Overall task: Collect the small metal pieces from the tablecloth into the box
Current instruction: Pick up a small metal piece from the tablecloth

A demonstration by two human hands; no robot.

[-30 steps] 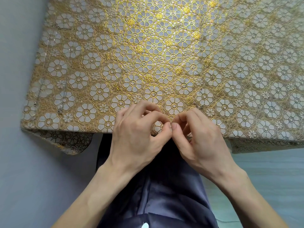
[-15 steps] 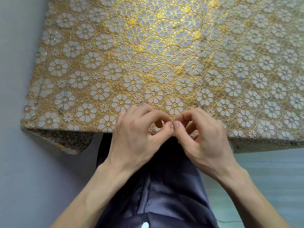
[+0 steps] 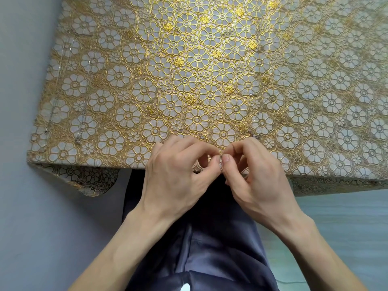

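- Your left hand [image 3: 178, 175] and right hand [image 3: 258, 177] each press thumb to forefinger at the near edge of the gold floral lace tablecloth [image 3: 189, 59]. I cannot tell what they pinch, if anything.
- Anything dropped there could fall onto your grey satin trousers [image 3: 210, 238].
- The small silver metal pieces [image 3: 251, 93] lie scattered and are easily missed against the pattern. No box is visible.

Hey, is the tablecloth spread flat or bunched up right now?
Spread flat. The tablecloth lies smooth over the whole top, its near edge hanging down, with one corner folded under at the left.
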